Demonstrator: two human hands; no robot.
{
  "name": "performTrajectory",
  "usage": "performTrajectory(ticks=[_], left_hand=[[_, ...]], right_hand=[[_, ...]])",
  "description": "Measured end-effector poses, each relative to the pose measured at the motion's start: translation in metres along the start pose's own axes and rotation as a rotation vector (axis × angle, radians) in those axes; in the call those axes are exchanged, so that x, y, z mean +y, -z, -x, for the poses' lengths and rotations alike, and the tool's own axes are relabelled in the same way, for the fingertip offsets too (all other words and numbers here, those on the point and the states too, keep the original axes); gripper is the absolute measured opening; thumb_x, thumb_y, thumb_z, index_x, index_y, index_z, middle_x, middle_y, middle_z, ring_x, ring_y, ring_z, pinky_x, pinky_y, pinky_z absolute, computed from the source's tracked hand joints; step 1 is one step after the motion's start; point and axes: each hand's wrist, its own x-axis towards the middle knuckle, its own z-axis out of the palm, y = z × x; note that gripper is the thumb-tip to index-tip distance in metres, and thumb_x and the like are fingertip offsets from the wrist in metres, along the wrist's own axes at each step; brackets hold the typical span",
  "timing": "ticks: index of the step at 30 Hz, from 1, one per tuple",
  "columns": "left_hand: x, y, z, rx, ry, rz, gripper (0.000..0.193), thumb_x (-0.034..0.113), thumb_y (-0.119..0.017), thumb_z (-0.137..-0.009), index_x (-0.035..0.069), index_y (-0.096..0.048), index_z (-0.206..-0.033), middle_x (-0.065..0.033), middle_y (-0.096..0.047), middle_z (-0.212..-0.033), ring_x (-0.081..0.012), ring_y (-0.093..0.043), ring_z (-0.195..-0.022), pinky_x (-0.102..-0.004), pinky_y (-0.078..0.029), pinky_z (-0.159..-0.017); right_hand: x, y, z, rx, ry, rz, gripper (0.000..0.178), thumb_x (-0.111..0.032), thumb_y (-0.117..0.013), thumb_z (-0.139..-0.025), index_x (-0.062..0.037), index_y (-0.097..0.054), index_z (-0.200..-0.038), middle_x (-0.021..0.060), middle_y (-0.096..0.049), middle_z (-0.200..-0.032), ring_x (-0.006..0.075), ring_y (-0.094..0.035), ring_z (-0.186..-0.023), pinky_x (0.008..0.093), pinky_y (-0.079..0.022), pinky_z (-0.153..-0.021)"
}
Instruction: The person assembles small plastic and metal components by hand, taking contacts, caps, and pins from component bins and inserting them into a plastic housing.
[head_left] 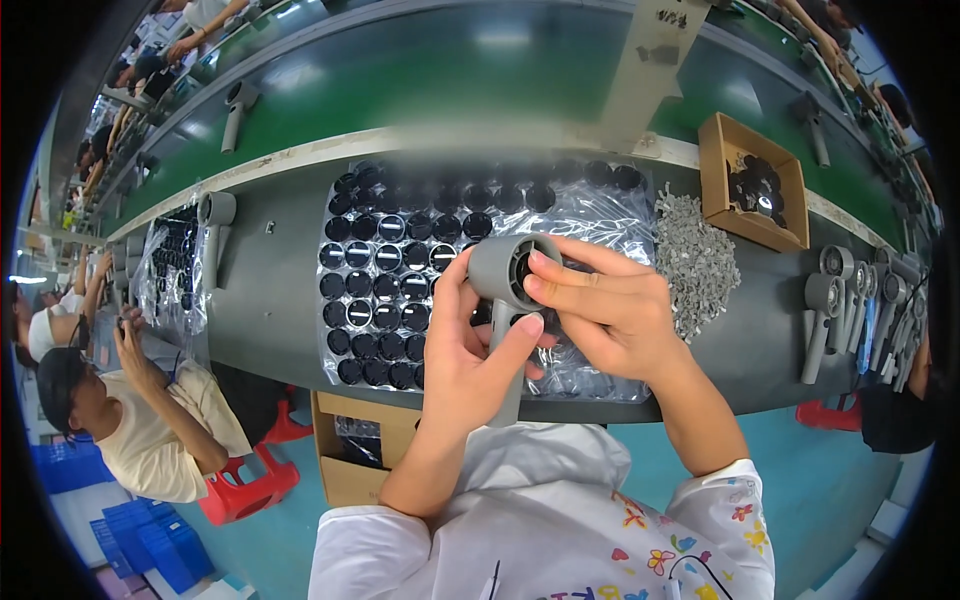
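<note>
A grey handheld fan body (492, 268), with a round head and a straight handle, is held upright above the worktable. Wrapped round its handle and the left of its head, my left hand (465, 370) is closed. My right hand (622, 310) meets the head's open round face, thumb and fingers pinched together at the rim. Whatever small part sits between those fingertips is hidden. Behind and below the fan, rows of round black caps (387, 257) lie on clear plastic sheeting (615, 225).
Right of the sheeting is a heap of small grey plastic pieces (692, 262), beside a cardboard box (712, 180) holding black parts. Several grey fans (822, 297) stand at far right, another (216, 212) at left. A green conveyor (400, 95) runs behind. A person (160, 410) sits left.
</note>
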Motion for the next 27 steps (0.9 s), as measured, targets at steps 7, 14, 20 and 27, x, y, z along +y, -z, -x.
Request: performTrajectory(ticks=[7,14,20,27], left_hand=[[-0.013,0.006,0.001,0.003,-0.033,0.082,0.067,0.019,-0.073,-0.093,-0.004,-0.037,-0.144,-0.0183,-0.056,-0.125,-0.0247,-0.071,-0.086,-0.0331,-0.064,-0.058],[-0.011,-0.002,0.005,-0.019,-0.127,0.123,0.070,0.003,-0.072,-0.090,-0.002,-0.032,-0.148,-0.0182,-0.053,-0.132,-0.0211,-0.068,-0.103,-0.0300,-0.065,-0.071],[-0.009,-0.004,0.007,-0.037,-0.132,0.108,0.069,0.006,-0.074,-0.089,-0.005,-0.035,-0.145,-0.0187,-0.052,-0.134,-0.0222,-0.068,-0.104,-0.0301,-0.065,-0.073],[-0.021,0.006,0.012,-0.062,-0.196,-0.121,0.069,0.012,-0.077,-0.088,-0.005,-0.038,-0.142,-0.0187,-0.053,-0.131,-0.0216,-0.069,-0.100,-0.0279,-0.064,-0.068]], right_hand=[[0.003,0.004,0.007,0.034,-0.149,-0.676,0.040,0.007,-0.068,-0.082,-0.0002,-0.073,-0.121,0.0135,-0.075,-0.114,0.0325,-0.069,-0.113,0.0427,-0.057,-0.095],[-0.007,-0.001,0.005,-0.080,-0.595,-0.879,0.066,-0.008,-0.074,-0.085,0.0043,-0.052,-0.145,0.0117,-0.055,-0.135,0.0262,-0.057,-0.128,0.0390,-0.047,-0.105],[-0.010,0.001,0.004,-0.096,-0.667,-0.985,0.070,-0.016,-0.076,-0.084,0.0047,-0.051,-0.145,0.0114,-0.059,-0.130,0.0265,-0.059,-0.126,0.0392,-0.046,-0.106],[-0.004,-0.002,0.012,-0.089,-0.600,-1.001,0.049,-0.010,-0.078,-0.085,0.0004,-0.058,-0.129,0.0054,-0.064,-0.112,0.0146,-0.062,-0.105,0.0324,-0.054,-0.092]])
